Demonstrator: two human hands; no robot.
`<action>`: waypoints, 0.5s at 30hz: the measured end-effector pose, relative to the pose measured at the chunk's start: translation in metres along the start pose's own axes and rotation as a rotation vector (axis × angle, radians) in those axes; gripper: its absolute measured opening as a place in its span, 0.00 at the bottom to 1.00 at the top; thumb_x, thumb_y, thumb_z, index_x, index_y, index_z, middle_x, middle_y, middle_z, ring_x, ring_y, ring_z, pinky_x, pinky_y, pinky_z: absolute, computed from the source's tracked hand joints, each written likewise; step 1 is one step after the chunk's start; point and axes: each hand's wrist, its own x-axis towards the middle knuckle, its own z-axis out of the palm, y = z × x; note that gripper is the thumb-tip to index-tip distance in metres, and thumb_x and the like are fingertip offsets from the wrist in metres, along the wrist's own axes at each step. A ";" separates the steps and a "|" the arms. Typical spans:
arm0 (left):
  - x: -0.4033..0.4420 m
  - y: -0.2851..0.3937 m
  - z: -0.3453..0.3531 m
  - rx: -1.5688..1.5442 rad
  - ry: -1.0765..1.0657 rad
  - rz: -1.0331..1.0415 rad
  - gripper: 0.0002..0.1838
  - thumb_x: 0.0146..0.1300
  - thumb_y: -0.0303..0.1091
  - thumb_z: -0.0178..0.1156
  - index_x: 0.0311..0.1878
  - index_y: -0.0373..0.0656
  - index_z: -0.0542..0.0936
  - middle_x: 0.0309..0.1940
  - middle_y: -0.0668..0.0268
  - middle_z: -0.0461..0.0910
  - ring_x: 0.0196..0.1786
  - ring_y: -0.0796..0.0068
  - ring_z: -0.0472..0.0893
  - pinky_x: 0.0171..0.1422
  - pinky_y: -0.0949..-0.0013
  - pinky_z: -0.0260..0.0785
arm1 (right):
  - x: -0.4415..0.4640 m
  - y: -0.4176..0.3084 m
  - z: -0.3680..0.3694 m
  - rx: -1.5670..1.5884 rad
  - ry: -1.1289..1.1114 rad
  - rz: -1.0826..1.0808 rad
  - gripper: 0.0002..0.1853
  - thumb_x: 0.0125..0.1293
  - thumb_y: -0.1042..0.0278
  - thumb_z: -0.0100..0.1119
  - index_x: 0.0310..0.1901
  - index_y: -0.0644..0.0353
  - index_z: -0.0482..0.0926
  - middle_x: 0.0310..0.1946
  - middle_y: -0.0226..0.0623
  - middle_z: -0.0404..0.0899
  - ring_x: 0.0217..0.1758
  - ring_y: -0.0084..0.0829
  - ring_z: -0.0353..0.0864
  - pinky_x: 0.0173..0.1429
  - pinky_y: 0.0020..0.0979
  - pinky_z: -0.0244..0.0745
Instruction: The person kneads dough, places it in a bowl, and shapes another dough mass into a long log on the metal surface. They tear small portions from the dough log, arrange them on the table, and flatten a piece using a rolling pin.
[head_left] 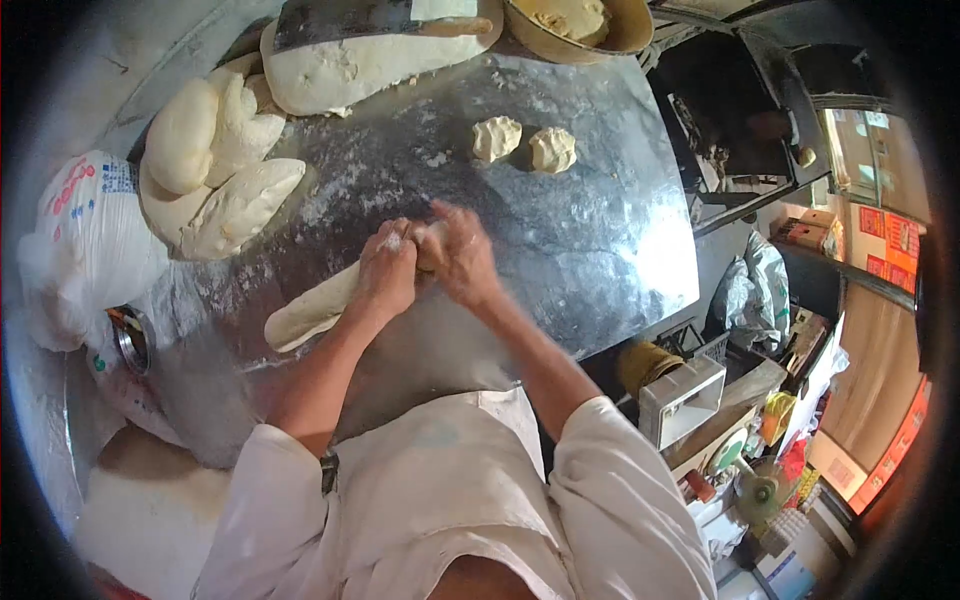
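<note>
A long roll of pale dough slants across the floured metal worktop in front of me. My left hand is wrapped round its upper end. Right beside it, my right hand closes on the tip of the same roll, and the two hands touch or nearly touch. Most of the dough between them is hidden by my fingers. Beyond my hands, two torn dough lumps, a left one and a right one, sit a little apart on the worktop.
Large dough pieces are heaped at the left. Behind them, a broad cleaver lies on a board. A bowl holds more dough. A white sack stands far left; a plastic crate sits off the right edge.
</note>
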 end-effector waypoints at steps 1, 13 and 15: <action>-0.003 0.000 -0.003 -0.045 -0.006 0.000 0.29 0.52 0.34 0.76 0.57 0.39 0.78 0.51 0.56 0.81 0.60 0.49 0.78 0.65 0.49 0.70 | -0.005 -0.008 0.009 0.156 0.076 0.144 0.29 0.68 0.57 0.68 0.67 0.62 0.76 0.62 0.57 0.78 0.65 0.53 0.79 0.68 0.47 0.74; -0.039 0.027 0.010 0.331 -0.046 0.122 0.13 0.69 0.33 0.62 0.55 0.50 0.85 0.53 0.68 0.85 0.62 0.65 0.79 0.71 0.41 0.60 | -0.044 0.001 0.019 0.412 0.140 0.613 0.15 0.66 0.62 0.63 0.42 0.68 0.87 0.32 0.38 0.86 0.35 0.29 0.83 0.41 0.35 0.80; -0.037 0.026 0.000 0.348 -0.069 0.120 0.14 0.68 0.34 0.62 0.56 0.49 0.83 0.54 0.67 0.84 0.63 0.64 0.78 0.74 0.38 0.57 | -0.048 -0.015 0.005 0.498 0.090 0.664 0.15 0.64 0.63 0.63 0.41 0.68 0.87 0.35 0.39 0.87 0.37 0.30 0.85 0.42 0.37 0.80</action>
